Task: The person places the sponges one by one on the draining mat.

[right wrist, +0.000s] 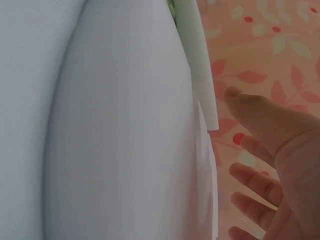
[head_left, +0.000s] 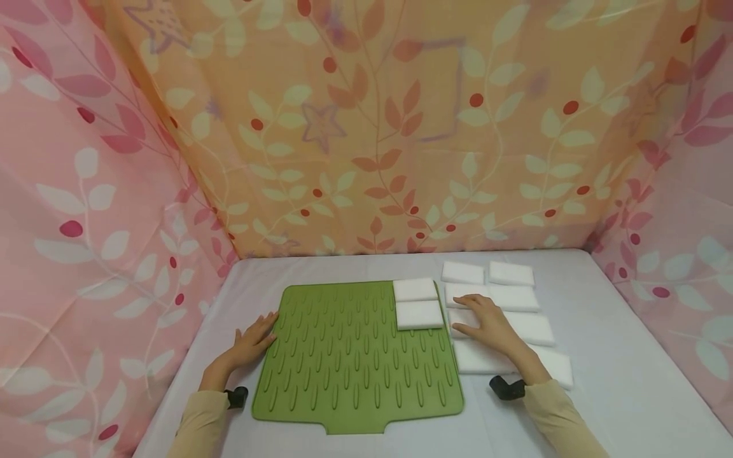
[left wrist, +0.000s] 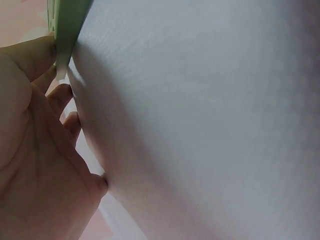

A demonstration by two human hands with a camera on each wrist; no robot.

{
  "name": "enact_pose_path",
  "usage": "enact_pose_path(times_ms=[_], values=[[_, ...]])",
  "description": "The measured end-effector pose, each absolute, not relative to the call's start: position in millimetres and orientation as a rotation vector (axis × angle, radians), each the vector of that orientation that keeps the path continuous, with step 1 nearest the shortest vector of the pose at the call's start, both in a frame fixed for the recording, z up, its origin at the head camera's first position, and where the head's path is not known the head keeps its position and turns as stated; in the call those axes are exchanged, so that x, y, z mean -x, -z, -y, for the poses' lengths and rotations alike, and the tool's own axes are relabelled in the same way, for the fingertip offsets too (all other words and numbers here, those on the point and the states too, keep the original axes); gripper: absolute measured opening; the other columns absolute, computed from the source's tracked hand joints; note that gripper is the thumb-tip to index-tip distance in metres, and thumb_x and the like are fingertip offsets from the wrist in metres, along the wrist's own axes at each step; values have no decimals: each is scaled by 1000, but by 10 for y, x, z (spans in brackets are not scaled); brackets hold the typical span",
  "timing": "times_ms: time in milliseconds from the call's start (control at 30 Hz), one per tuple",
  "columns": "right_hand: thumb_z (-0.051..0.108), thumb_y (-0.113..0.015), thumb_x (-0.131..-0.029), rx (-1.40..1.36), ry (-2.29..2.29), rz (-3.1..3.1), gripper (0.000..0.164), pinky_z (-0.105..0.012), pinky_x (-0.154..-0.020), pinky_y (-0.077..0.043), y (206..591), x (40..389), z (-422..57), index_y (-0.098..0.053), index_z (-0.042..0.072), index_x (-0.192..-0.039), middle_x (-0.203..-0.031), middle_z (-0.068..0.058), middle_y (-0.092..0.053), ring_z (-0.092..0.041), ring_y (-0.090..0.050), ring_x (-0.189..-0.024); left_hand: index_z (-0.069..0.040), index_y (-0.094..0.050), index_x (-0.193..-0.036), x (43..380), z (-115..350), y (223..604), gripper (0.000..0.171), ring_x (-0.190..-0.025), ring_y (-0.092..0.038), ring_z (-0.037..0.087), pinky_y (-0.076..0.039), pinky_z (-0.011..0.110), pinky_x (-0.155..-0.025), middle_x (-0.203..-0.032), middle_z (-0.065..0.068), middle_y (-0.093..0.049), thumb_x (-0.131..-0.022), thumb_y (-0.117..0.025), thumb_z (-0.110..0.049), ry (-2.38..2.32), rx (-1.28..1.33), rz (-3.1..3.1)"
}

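A green mat (head_left: 355,356) with raised oval ridges lies flat on the table. Two white rectangular sponges, a farther one (head_left: 415,289) and a nearer one (head_left: 419,315), sit at its far right corner, one in front of the other. My left hand (head_left: 250,345) rests at the mat's left edge; in the left wrist view its thumb (left wrist: 37,57) touches the rim. Over the white sponges right of the mat, my right hand (head_left: 489,324) hovers with fingers spread and nothing in it. In the right wrist view a gap shows between that hand (right wrist: 285,165) and the sponges.
Several more white sponges lie in rows right of the mat, among them a back one (head_left: 511,274) and a front one (head_left: 483,357). A white cloth (head_left: 607,318) covers the table. Floral curtains (head_left: 366,159) enclose the back and both sides.
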State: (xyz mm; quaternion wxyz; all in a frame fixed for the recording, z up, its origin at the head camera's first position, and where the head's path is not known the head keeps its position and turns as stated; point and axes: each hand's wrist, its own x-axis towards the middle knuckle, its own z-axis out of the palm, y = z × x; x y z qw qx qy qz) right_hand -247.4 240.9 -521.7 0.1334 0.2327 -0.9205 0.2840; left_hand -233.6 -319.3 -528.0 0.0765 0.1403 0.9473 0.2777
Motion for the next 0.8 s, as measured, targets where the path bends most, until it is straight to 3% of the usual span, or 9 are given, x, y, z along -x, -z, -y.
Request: enact_pose_path(times_ms=[433, 800], values=[[30, -75, -77, -630, -758, 2634, 57, -53, -89, -37, 5256, 2342, -2726, -57, 6, -125, -118, -15, -56, -35, -50, -109, -6, -23, -147, 2344, 3204, 5320, 57, -138, -13, 45, 6, 75, -95, -150, 21, -22, -99, -43, -28, -839, -416, -2849], [31, -72, -80, -521, -760, 2671, 55, -58, -88, -37, 5254, 2202, -2939, -55, 6, -126, -120, -17, -54, -38, -48, -112, -7, -24, -147, 2344, 3216, 5319, 56, -137, -13, 45, 6, 75, -94, -150, 21, -23, -99, -43, -28, -840, -420, -2852]])
